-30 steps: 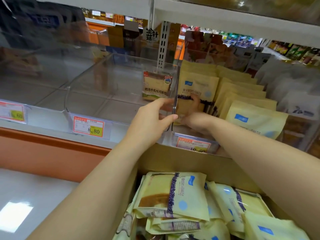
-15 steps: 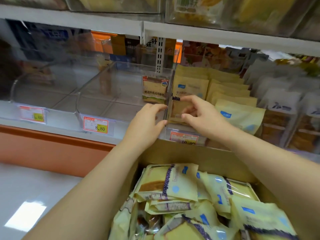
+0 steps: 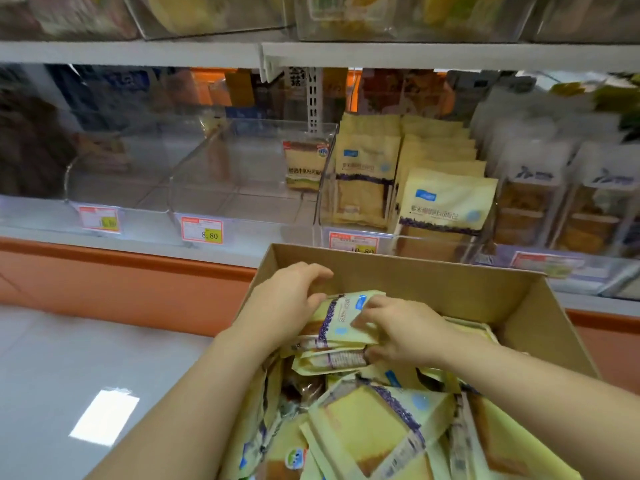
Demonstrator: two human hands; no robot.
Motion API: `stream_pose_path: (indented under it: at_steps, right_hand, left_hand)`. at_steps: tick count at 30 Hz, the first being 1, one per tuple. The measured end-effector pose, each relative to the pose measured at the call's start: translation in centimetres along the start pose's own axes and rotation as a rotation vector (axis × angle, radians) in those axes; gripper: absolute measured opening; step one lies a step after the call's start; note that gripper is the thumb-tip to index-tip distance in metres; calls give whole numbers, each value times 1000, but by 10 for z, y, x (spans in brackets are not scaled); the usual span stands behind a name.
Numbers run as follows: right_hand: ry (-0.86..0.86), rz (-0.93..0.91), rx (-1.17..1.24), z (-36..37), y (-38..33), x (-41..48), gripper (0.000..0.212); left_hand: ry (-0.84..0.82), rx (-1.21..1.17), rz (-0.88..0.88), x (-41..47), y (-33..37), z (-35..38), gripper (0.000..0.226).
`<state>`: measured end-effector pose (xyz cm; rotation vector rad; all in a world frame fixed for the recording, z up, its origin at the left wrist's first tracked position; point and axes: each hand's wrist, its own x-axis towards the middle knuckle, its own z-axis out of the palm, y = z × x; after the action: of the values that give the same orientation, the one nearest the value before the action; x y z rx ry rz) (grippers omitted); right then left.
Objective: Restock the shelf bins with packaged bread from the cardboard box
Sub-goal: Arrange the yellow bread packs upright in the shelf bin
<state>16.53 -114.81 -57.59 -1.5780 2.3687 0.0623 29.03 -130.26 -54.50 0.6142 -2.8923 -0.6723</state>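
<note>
An open cardboard box (image 3: 433,271) below the shelf holds several yellow bread packs with purple bands. Both hands are down in it on a small stack of bread packs (image 3: 341,323). My left hand (image 3: 287,303) curls round the stack's left edge. From the right, my right hand (image 3: 398,332) grips the same stack, fingers on top and thumb underneath. On the shelf, a clear bin (image 3: 349,233) holds upright rows of the same yellow packs (image 3: 445,206).
The clear bin (image 3: 242,174) to the left holds one different bread pack (image 3: 304,166) at its back right. A further clear bin (image 3: 114,168) stands left of it. Price tags (image 3: 202,230) line the shelf edge. White-labelled packs (image 3: 533,202) fill the right. Grey floor (image 3: 86,375) lies at left.
Both hands have come down from the divider between the shelf bins into the box and taken hold of a stack of packs. The view has tilted down.
</note>
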Motion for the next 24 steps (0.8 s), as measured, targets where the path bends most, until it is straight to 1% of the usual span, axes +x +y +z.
stream_pose_path:
  at_steps: [2,5,7,9,11,13,17,19,20,21,22,24]
  right_hand:
    - [83,-33,-11,-2,-2,2,37]
    - [166,-51,61,-12,-1,2,32]
    - [294,-50,149,-24,2,-1,26]
    - [465,-54,245,-37,8,-5,20]
    - [601,-79,332,-47,12,-9,18]
    - [665,-106,388,-53,12,-13,17]
    - [722,-108,486,-51,11,-21,21]
    - [764,-7,591,-45,15,-27,20]
    - [744,87,636,-42,18,-30,19]
    - [663,192,649,-38,23,-32,20]
    - [519,291,621,-34,29,-33,23]
    - [140,428,516,-21,36,-32,35]
  left_hand:
    - [-33,-9,11,1,1,2,38]
    - [-101,-54,30,4,1,0,39]
    - [-155,-129,58,5,1,-4,41]
    - [-167,-184,95,4,4,-9,46]
    - [-119,-195,117,4,7,-12,52]
    - [-47,-166,137,6,9,-11,54]
    - [92,-78,158,8,9,-6,33]
    - [171,-42,136,9,6,-7,26]
    - [203,-35,123,10,3,-8,24]
    - [226,-36,110,11,1,-10,24]
    - [238,-44,100,12,-1,-10,23]
    - [233,-55,85,14,-1,-11,22]
